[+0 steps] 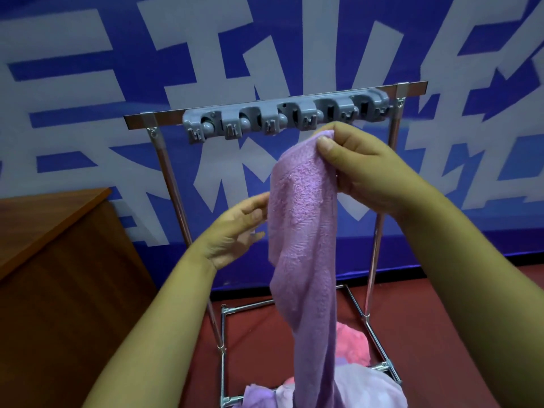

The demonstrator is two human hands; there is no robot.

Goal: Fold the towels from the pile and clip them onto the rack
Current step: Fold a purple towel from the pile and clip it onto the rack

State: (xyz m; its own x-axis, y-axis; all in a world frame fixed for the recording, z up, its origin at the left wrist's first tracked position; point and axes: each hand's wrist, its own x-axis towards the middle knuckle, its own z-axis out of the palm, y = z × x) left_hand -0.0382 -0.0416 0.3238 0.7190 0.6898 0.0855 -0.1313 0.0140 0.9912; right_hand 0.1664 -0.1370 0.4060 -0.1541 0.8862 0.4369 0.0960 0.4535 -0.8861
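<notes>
Lilac terry towel (303, 231) is hanging just below the grey clip strip (285, 117), your right hand (365, 169) is pinching its top corner and your flat-fingered left hand (235, 231) is touching its edge, so be steadying the drape before pushing the corner into a clip.

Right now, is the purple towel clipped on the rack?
Not clipped. The purple towel hangs from the right hand, pinched at its top below the grey clip strip.

A blue banner (88, 69) with large white characters fills the background. Left of the banner's lower part stands a brown wooden cabinet (59, 275); below the banner lies red floor (412, 295).
</notes>
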